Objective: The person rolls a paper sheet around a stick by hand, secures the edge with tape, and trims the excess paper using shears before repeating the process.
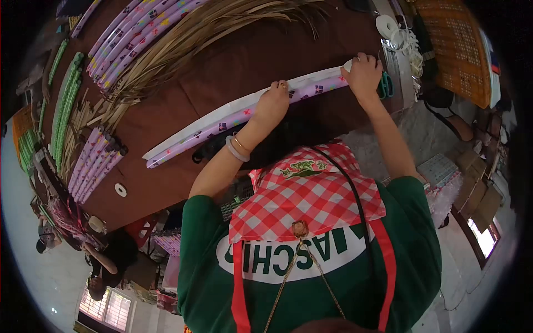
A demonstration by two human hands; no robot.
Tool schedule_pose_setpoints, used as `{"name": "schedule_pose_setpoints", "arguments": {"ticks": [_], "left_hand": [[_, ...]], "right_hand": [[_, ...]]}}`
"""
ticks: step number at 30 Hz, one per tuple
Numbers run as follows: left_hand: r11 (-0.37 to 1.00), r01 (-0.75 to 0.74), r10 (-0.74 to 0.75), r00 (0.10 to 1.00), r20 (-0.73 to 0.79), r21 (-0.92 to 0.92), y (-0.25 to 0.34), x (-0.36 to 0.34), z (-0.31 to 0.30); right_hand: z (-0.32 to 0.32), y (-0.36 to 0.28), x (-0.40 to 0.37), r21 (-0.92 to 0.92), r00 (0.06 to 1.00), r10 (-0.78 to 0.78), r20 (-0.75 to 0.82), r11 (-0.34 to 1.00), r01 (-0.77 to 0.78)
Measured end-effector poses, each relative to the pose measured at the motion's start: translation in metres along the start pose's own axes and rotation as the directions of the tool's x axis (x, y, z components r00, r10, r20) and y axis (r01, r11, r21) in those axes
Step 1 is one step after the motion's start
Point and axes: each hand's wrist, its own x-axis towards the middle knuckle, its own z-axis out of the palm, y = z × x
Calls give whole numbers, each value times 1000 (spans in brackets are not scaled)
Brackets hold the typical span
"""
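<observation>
A long curved purple strip [222, 125] with small printed patterns and a white edge lies across the brown table [244, 61]. My left hand [271, 104], with bangles at the wrist, grips the strip near its middle. My right hand [363, 72] pinches the strip's far right end, with something small and white [347, 65] at the fingertips. Green-handled scissors [386, 86] lie just beside my right hand.
A bundle of dried leaf strips [194, 39] lies on the table's far side. Purple wrapped rods [133, 30], green rods [65, 105] and short purple rods [94, 164] lie at the left. Tape rolls [387, 25] and an orange woven panel [458, 47] are at the right. Another person [105, 263] sits lower left.
</observation>
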Motion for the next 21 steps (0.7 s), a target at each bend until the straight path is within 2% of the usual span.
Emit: {"name": "schedule_pose_setpoints", "arguments": {"ticks": [4,6,9,15,18,21], "left_hand": [[999,35,-35,999,-27,9,-1,0,8],[997,-29,29,1000,0,67,-1,-1,2],[997,-44,46,999,-18,66,-4,-1,6],[996,-92,90,991,-95,-14,-11,2,0],[990,-111,107,993,-50,-93,-15,8,-10],[982,-179,179,984,-12,-60,-17,17,-17]], "right_hand": [[-4,-3,2,-6,1000,-3,1,1000,3],[-6,-5,3,-24,1000,-1,11,1000,2],[-5,-6,4,-36,999,0,36,999,1],[-4,-6,5,-34,998,6,62,999,-4],[-4,-6,5,-41,998,3,62,999,0],[-6,-7,5,-57,998,17,54,998,-14]]}}
